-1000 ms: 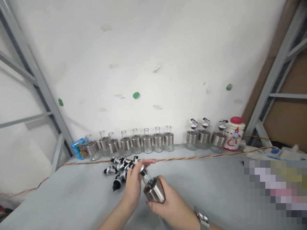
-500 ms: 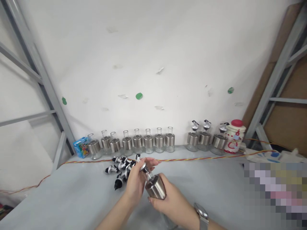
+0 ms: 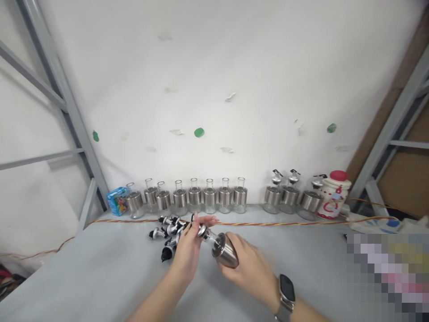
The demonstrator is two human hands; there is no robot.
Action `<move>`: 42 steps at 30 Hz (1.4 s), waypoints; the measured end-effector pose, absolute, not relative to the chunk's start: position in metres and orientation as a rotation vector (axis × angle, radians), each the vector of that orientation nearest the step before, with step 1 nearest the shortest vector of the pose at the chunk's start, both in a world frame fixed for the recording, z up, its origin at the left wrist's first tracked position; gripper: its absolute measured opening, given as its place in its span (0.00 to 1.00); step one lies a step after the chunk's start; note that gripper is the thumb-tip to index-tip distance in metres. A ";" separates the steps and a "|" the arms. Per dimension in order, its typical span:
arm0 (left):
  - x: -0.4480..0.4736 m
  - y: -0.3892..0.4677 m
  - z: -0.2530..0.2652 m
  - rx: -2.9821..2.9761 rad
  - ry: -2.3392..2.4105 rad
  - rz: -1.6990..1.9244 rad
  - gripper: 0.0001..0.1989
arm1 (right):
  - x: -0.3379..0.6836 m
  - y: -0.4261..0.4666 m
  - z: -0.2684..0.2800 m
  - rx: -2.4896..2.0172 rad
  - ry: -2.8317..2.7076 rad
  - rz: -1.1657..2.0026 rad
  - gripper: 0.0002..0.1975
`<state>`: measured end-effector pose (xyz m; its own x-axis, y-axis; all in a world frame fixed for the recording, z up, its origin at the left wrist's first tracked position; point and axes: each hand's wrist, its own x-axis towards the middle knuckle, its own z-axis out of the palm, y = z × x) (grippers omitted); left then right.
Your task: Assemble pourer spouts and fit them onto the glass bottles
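In my right hand (image 3: 250, 264) is a glass oil bottle (image 3: 224, 251) with a brushed steel sleeve, tilted so its neck points up and left. My fingers wrap round the sleeve from the right. My left hand (image 3: 186, 255) is at the neck, thumb and palm against a silver and black pour spout (image 3: 202, 231) that sits at the bottle's mouth. The left fingertips stretch out behind the spout, and part of it is hidden by that hand. Just left of this hand lies a pile of loose pour spouts (image 3: 167, 230).
Along the wall stands a row of open bottles (image 3: 209, 197). Three bottles with spouts (image 3: 290, 196) stand farther right, beside a white jar with a red lid (image 3: 335, 197). A blue box (image 3: 117, 201) is at the left end. A twisted cord (image 3: 261, 223) crosses the grey table (image 3: 100, 277).
The bottle has swung up and right and lies more sideways, with my right hand turning along with it. My left hand stays at the spout. The view has shifted slightly.
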<state>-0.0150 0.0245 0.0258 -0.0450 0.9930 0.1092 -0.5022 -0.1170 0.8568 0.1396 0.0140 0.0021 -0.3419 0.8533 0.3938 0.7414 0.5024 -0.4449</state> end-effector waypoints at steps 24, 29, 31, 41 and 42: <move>-0.007 0.014 0.026 1.096 0.768 1.450 0.18 | 0.132 0.001 0.000 -1.170 -2.004 0.599 0.18; -0.006 0.011 0.024 1.181 0.795 1.506 0.20 | 0.132 0.001 -0.005 -1.231 -2.080 0.435 0.22; -0.006 0.010 0.024 1.183 0.769 1.512 0.19 | 0.131 -0.001 -0.004 -1.219 -2.069 0.475 0.21; -0.009 0.012 0.019 1.247 0.794 1.472 0.21 | 0.139 0.005 0.006 -0.931 -1.852 1.424 0.18; -0.008 0.013 0.020 1.235 0.783 1.459 0.21 | 0.140 0.008 0.006 -0.905 -1.841 1.480 0.19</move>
<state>-0.0081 0.0126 0.0197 0.0518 0.9558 0.2894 -0.2871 -0.2633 0.9210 0.1400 0.0079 0.0064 -0.5856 0.8097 0.0377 0.1371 0.1448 -0.9799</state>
